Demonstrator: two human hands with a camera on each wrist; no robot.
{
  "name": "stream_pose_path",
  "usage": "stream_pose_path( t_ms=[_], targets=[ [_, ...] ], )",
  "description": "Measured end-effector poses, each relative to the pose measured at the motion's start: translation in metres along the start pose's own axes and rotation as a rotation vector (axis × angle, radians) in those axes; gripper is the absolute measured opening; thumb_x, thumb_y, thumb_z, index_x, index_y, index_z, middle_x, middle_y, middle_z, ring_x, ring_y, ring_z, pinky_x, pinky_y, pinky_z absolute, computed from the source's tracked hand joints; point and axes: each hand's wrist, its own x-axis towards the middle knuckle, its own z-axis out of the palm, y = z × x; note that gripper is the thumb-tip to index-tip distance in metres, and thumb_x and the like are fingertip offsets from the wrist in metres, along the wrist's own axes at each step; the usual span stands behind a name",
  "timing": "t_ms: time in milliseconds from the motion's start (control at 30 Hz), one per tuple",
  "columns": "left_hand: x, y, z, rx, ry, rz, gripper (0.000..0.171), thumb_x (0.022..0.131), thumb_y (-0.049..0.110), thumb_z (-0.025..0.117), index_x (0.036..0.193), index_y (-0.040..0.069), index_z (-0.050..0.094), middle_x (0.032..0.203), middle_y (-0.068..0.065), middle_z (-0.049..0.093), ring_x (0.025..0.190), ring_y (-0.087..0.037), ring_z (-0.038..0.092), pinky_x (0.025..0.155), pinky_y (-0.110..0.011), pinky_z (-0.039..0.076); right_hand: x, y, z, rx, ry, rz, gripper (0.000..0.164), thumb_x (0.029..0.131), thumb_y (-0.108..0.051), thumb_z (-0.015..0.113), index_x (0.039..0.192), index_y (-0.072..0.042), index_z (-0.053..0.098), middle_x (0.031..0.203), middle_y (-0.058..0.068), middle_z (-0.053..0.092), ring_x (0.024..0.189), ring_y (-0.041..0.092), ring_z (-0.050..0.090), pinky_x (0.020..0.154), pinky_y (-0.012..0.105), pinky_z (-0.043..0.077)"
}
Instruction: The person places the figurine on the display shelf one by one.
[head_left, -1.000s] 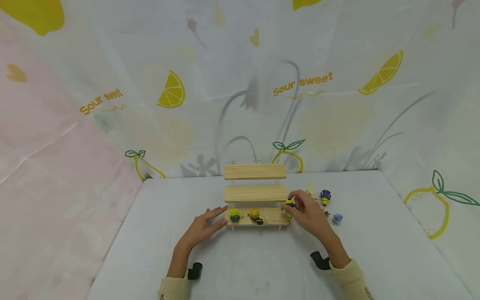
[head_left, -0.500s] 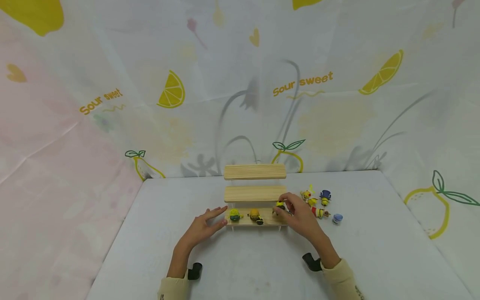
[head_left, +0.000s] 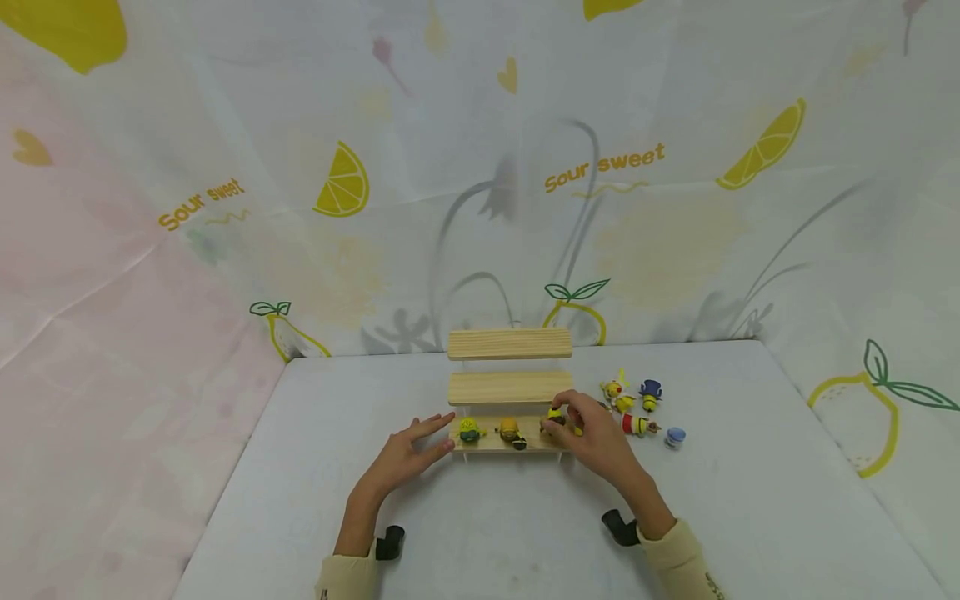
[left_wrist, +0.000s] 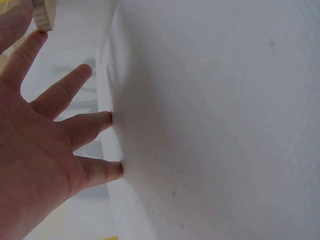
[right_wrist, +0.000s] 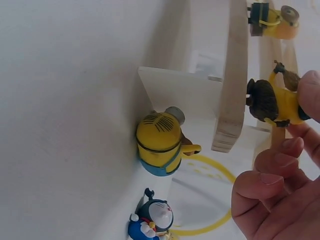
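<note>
Yellow figure's (right_wrist: 159, 131) overalls (right_wrist: 155, 168) show only from right wrist; left hand (head_left: 408, 452) spreads, right hand (head_left: 602, 439) pinches another (right_wrist: 285, 102).

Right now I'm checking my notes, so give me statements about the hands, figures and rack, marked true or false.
The right hand holds a brown-and-yellow figure at the lowest board. True.
Both hands hold figures. False: the left hand holds nothing, its fingers spread.
The wooden rack has three boards. True.
Every figure is on the rack. False: the red-and-yellow figure is on the table.
A yellow-green figure is at the lowest board's left end. True.
</note>
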Motion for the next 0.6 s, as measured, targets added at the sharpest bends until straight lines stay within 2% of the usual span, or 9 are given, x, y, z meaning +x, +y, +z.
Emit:
stream_pose_path(
  t_ms=[333,500,600],
  targets=[
    [0.0003,0.0007,-0.0002,-0.011,-0.012,0.024,0.054,0.085,0.046,0.065,0.134,0.026,0.053,0.139,-0.01,0.043,0.134,-0.04,0.022,0.108,-0.053,0.014,-0.0028,-0.0006,0.0003,-0.023,-0.024,0.043,0.026,0.083,-0.032,0.071,0.102,-0.021,0.057,0.068,0.006,0.048,0.057,0.009,0.039,0.05,0.024,0.032],
    [0.0009,0.0009,0.0,-0.009,-0.001,0.076,0.053,0.086,0.04,0.065,0.134,0.02,0.053,0.137,-0.008,0.047,0.133,-0.036,0.029,0.109,-0.051,0.015,-0.0045,-0.0021,-0.0005,-0.007,-0.037,0.059,0.028,0.081,-0.03,0.073,0.102,-0.022,0.056,0.069,0.007,0.048,0.057,0.009,0.039,0.049,0.024,0.032],
    [0.001,-0.0003,0.0006,0.009,0.016,0.101,0.052,0.086,0.038,0.066,0.133,0.017,0.054,0.134,-0.009,0.049,0.131,-0.04,0.031,0.107,-0.053,0.019,-0.0054,-0.0015,-0.0003,-0.002,-0.043,0.055,0.029,0.081,-0.031,0.073,0.102,-0.021,0.056,0.069,0.008,0.048,0.057,0.009,0.038,0.049,0.024,0.032]
  ],
)
